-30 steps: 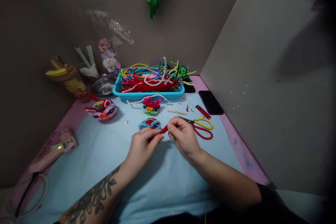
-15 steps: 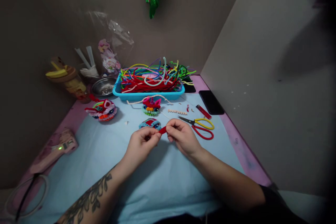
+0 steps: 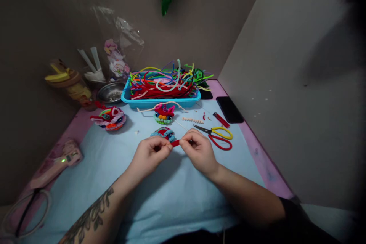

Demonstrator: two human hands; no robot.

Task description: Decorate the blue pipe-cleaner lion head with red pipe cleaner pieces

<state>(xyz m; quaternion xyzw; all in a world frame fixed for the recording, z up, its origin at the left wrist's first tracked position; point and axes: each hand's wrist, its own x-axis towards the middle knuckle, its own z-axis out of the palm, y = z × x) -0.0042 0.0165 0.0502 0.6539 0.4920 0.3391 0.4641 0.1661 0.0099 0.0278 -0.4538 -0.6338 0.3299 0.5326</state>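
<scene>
A short red fuzzy piece [image 3: 175, 143] is stretched between my two hands, above the blue cover. My left hand [image 3: 150, 154] pinches its left end between thumb and finger, and my right hand [image 3: 200, 151] pinches the other end. Just behind my fingers lies a blue and red fuzzy piece [image 3: 163, 133], partly hidden. Beyond it sits a small multicoloured animal head [image 3: 164, 114] with pink ears. A larger red and pink head [image 3: 110, 118] rests to the left. Scissors [image 3: 213, 132] with yellow and red handles lie partly open right of my right hand.
A blue tray [image 3: 160, 103] full of coloured pipe cleaners stands at the back. Right of it are a phone [image 3: 229, 109] and a red tool [image 3: 221, 119]. A metal bowl [image 3: 111, 93], a cup [image 3: 71, 84] and a pink glue gun [image 3: 58, 164] are at the left.
Both hands remain pinched on the red piece, which now lies flatter between them. The fingers have turned slightly, and the whole view has shifted a little.
</scene>
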